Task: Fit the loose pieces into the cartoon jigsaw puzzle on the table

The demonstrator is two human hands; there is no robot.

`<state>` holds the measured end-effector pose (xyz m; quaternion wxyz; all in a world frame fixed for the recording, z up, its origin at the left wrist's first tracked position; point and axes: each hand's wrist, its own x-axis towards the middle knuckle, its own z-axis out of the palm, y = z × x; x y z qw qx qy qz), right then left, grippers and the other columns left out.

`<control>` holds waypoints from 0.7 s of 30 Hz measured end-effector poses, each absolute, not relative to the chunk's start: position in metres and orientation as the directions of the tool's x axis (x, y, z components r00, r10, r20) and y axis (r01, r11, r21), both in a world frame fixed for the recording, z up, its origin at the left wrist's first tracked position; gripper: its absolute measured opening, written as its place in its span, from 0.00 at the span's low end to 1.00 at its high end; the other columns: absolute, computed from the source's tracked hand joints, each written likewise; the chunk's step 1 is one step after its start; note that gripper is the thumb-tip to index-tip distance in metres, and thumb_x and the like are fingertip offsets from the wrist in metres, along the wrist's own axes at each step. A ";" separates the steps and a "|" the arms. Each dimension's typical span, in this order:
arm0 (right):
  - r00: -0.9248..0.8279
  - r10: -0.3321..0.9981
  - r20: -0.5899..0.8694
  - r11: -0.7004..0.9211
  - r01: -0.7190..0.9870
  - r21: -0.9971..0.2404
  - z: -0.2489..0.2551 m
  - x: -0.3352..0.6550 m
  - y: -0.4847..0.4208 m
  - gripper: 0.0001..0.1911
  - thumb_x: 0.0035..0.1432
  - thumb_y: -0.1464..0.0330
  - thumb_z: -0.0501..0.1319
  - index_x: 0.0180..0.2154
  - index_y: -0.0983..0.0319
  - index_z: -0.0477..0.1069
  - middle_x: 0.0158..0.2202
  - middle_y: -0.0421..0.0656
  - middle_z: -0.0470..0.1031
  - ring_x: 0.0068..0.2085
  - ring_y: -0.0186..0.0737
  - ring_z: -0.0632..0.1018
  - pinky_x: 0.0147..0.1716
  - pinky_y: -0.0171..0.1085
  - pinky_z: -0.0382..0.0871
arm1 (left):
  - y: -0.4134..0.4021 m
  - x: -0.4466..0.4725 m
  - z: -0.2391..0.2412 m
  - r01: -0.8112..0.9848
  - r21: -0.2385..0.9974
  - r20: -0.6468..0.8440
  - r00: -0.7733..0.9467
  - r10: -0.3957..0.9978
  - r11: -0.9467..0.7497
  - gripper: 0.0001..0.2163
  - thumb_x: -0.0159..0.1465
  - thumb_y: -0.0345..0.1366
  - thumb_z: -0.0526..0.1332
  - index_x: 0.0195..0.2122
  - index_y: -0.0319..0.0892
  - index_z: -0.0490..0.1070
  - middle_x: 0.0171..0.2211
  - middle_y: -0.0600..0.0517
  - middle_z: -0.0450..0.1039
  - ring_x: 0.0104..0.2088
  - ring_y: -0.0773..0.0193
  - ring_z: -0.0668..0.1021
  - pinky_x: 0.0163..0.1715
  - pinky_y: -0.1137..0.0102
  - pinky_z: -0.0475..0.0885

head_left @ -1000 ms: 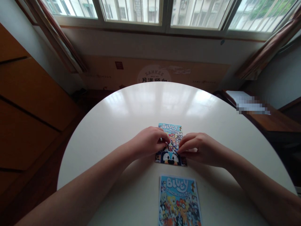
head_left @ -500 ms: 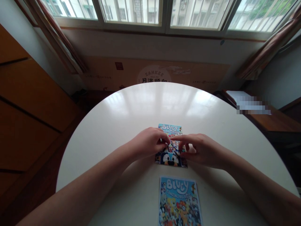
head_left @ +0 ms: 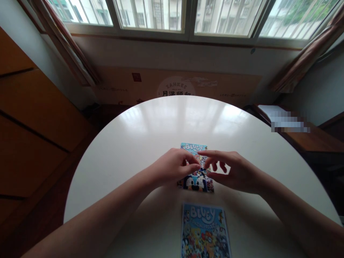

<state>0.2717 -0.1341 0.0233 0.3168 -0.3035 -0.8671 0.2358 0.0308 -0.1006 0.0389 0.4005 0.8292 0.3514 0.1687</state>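
Note:
In the middle of the table lies a colourful Bluey picture [head_left: 195, 184] with a large blue dog face at its near end. My left hand [head_left: 178, 165] comes over it from the left, thumb and fingertips drawn together in a pinch above the middle of the picture. Whatever may be between those fingertips is too small to make out. From the right, my right hand [head_left: 227, 168] hovers at the picture's right side, index finger and thumb spread apart. A second Bluey sheet [head_left: 205, 233] with the same title lies flat nearer to me.
Both pictures rest on a round white table [head_left: 107, 172]. Past its far edge are a printed cardboard panel [head_left: 118, 82] and a wide window [head_left: 150, 14]. An orange-brown cabinet [head_left: 29, 136] stands left. A wooden desk [head_left: 309, 139] with a blurred white item is at right.
My left fingertips have shifted slightly right and closer together. My right hand's thumb and fingers have spread wider. Both pictures stay in place.

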 end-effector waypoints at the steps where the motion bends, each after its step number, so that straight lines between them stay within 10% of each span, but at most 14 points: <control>1: -0.610 0.670 0.424 0.714 0.371 -0.594 0.024 0.271 -0.135 0.32 0.61 0.75 0.63 0.65 0.52 0.64 0.38 0.39 0.80 0.31 0.30 0.76 0.27 0.29 0.71 | -0.102 0.032 0.039 0.432 0.819 -0.034 0.693 0.720 -0.377 0.10 0.65 0.41 0.63 0.39 0.43 0.82 0.35 0.49 0.82 0.34 0.62 0.78 0.35 0.66 0.70; 9: -0.530 0.692 0.490 0.699 0.321 -0.639 0.026 0.268 -0.138 0.25 0.61 0.73 0.65 0.60 0.55 0.69 0.41 0.42 0.80 0.33 0.31 0.79 0.28 0.30 0.76 | -0.108 0.039 0.045 0.217 0.971 -0.218 0.627 0.748 0.102 0.04 0.61 0.35 0.67 0.33 0.39 0.78 0.29 0.52 0.77 0.29 0.67 0.75 0.32 0.70 0.70; 21: -0.477 0.744 0.468 0.639 0.304 -0.706 0.027 0.260 -0.140 0.06 0.60 0.70 0.69 0.40 0.61 0.76 0.33 0.40 0.81 0.30 0.30 0.80 0.26 0.26 0.75 | -0.109 0.041 0.050 0.173 0.965 -0.262 0.629 0.732 0.197 0.03 0.58 0.30 0.67 0.32 0.37 0.74 0.28 0.51 0.77 0.26 0.69 0.75 0.29 0.70 0.70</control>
